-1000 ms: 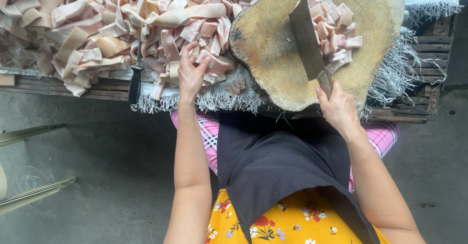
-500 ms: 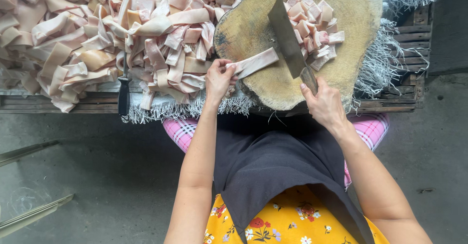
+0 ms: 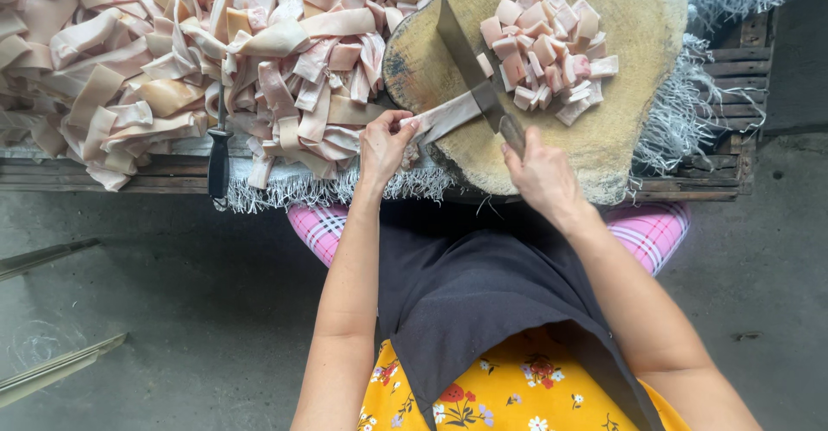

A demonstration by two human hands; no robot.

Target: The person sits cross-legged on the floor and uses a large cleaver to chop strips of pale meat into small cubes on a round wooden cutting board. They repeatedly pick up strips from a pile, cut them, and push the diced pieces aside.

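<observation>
My left hand (image 3: 385,142) pinches one long pale strip of pork skin (image 3: 444,118) and holds it across the near edge of a round wooden chopping block (image 3: 621,69). My right hand (image 3: 539,172) grips the handle of a cleaver (image 3: 466,56), whose blade lies over the strip. A small heap of cut square pieces (image 3: 548,47) lies on the block, right of the blade. A large pile of uncut strips (image 3: 172,60) fills the left side.
A dark-handled sharpening steel (image 3: 218,159) hangs over the front edge of the wooden slat platform (image 3: 52,175). A frayed white cloth (image 3: 699,95) lies under the block. Grey concrete floor is below. My lap shows a dark apron over pink checked cloth.
My left hand drew one strip out of the pile and brought it onto the block. The cleaver came down over that strip.
</observation>
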